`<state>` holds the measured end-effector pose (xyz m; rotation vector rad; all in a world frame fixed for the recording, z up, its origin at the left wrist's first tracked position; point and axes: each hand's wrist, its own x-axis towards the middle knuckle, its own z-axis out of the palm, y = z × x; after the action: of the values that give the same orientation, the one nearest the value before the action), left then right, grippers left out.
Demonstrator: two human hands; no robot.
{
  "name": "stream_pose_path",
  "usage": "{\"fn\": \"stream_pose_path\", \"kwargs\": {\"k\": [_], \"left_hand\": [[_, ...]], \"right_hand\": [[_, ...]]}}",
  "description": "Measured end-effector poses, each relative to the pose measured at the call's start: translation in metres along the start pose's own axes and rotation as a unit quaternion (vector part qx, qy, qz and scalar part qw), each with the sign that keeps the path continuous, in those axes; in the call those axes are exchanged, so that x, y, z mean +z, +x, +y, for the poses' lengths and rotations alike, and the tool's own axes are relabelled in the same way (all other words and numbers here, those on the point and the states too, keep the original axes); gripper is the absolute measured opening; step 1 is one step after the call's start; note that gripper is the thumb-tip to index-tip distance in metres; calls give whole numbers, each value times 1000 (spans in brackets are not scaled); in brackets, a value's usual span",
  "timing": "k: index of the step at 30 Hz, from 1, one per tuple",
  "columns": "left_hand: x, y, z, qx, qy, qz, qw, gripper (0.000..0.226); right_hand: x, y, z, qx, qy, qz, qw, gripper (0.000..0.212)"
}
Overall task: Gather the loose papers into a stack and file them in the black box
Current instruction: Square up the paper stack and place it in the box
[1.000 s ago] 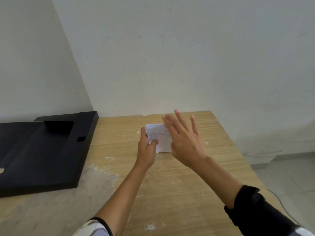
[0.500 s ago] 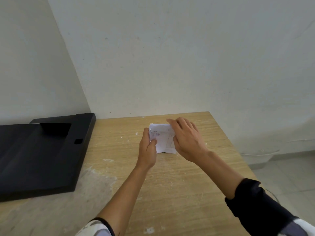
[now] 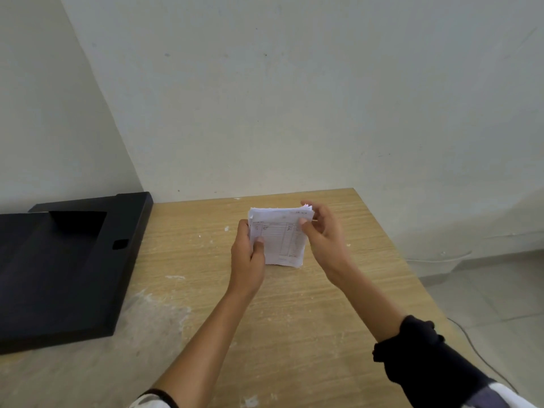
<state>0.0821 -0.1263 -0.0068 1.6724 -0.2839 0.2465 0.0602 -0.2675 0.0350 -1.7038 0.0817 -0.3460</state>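
While both hands pinch the paper stack (image 3: 279, 237), the left hand (image 3: 247, 257) closed on its near-left edge and the right hand (image 3: 321, 231) on its far-right corner, sheets could slide loose; the black box (image 3: 59, 275) lies well left.

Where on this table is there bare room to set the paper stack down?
Bare wood lies between the black box and the left hand, and along the table nearer the camera around the forearms. The left side is crowded by the box; the paper stack sits between both hands.
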Motion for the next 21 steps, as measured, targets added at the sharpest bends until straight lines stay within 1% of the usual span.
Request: {"fn": "stream_pose_path", "kwargs": {"k": [1, 3, 6, 10, 13, 17, 19, 21], "left_hand": [[1, -1, 0, 2, -4, -3, 1000, 18], [4, -1, 0, 2, -25, -11, 1000, 14], [5, -1, 0, 1, -47, -10, 999, 14], [4, -1, 0, -3, -62, -19, 998, 23], [3, 0, -2, -4, -43, -19, 999, 21], [1, -1, -11, -30, -8, 3, 1000, 11], [1, -2, -15, -34, 17, 10, 999, 10], [0, -3, -16, -20, 30, 10, 999, 12]], "right_hand": [[5, -4, 4, 12, 29, -3, 1000, 24], [16, -10, 10, 29, 67, -2, 997, 26], [28, -12, 14, 25, 68, 28, 997, 27], [37, -12, 18, -5, 69, 38, 997, 22], [34, -10, 27, 13, 64, 28, 997, 20], [36, -10, 37, 40, 43, 26, 998, 15], [37, -10, 39, 28, 26, 11, 999, 17], [38, -8, 40, 2, 13, 14, 1000, 19]]}}
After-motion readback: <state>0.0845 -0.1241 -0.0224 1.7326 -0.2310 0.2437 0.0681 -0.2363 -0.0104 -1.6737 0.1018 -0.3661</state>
